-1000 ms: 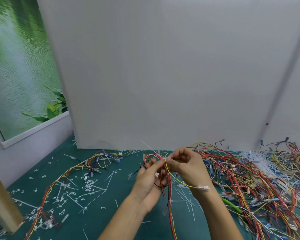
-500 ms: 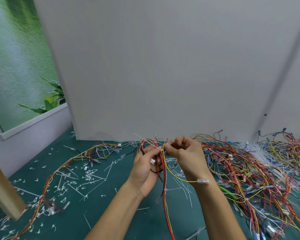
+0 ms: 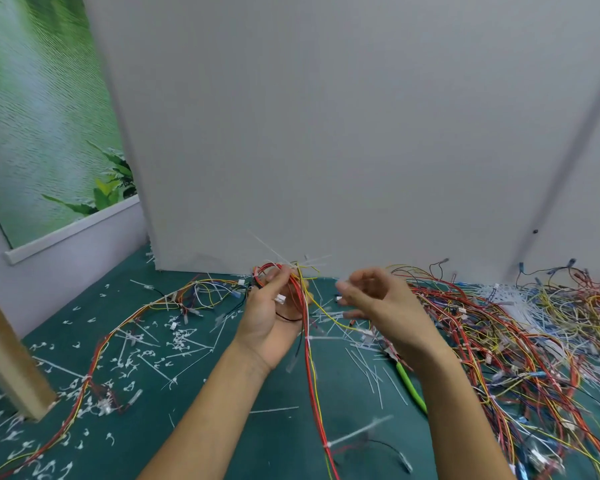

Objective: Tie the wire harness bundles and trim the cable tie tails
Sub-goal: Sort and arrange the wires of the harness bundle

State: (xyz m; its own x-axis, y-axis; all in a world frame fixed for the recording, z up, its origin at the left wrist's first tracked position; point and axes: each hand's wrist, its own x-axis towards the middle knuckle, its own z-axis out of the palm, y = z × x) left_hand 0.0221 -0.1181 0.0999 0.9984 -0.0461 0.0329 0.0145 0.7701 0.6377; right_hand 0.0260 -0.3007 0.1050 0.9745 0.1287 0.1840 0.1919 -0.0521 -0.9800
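My left hand (image 3: 269, 318) grips a red and yellow wire harness bundle (image 3: 307, 358) that hangs from my fist toward the near edge. A white cable tie (image 3: 274, 251) sticks up from the top of the bundle, its tail pointing up and left. To the right, my right hand (image 3: 378, 299) hovers apart from the bundle with loosely curled fingers and nothing in it. A green-handled tool (image 3: 411, 382) lies on the table under my right forearm.
The green table (image 3: 222, 427) is strewn with cut white tie tails (image 3: 184, 344). A tied harness (image 3: 94, 358) curves along the left. A big tangle of loose wires (image 3: 499, 341) and white ties (image 3: 515, 303) fills the right. Behind stands a grey panel (image 3: 326, 133); a wooden post (image 3: 7, 358) rises at the left.
My right hand has let go of the cable tie at the bundle's top and moved away to the right. My left hand keeps holding the bundle.
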